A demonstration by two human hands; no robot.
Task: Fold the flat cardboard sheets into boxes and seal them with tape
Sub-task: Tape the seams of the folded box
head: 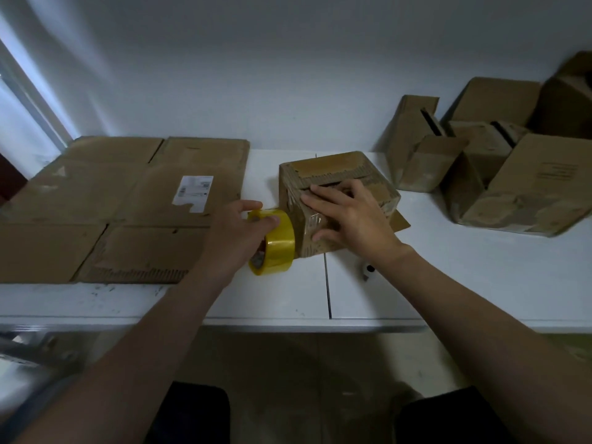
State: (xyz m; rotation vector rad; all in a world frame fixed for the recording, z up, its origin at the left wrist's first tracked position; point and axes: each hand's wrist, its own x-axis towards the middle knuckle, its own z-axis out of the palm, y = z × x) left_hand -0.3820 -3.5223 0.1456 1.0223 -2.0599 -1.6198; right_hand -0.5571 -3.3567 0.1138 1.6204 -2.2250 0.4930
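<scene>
A small folded cardboard box (333, 174) stands on the white table (448, 267), just right of centre. My right hand (349, 213) lies flat on its top and near face, fingers spread, pressing the flaps down. My left hand (237, 232) grips a roll of yellow tape (275, 241) held against the box's lower left corner. A stretch of clear tape shows on the near face under my right thumb. Flat cardboard sheets (121, 206) lie spread out at the left.
Several folded boxes (499, 174) are piled at the back right against the wall. A small white object (368, 270) lies by my right wrist. A seam (327, 293) splits the tabletop. Floor and dark stool edges show below the table's front edge.
</scene>
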